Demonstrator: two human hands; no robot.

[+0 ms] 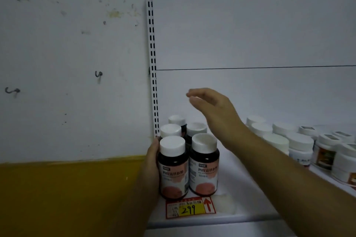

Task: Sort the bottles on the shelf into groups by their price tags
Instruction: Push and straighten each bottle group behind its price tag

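Several dark bottles with white caps and pink labels stand in a tight cluster at the shelf's left end. My left hand [152, 161] grips the side of the front left bottle [173, 167]. The front right bottle [204, 165] stands beside it. Above and behind the cluster my right hand [213, 109] hovers with fingers straight, holding nothing. A red and yellow price tag [190, 209] reading 299 lies on the shelf [240, 204] in front of the cluster.
A group of white jars [300, 146] with white lids fills the shelf's right side. A slotted upright rail [153, 63] runs up the back at the shelf's left edge. The wall on the left is white above and yellow [67, 188] below.
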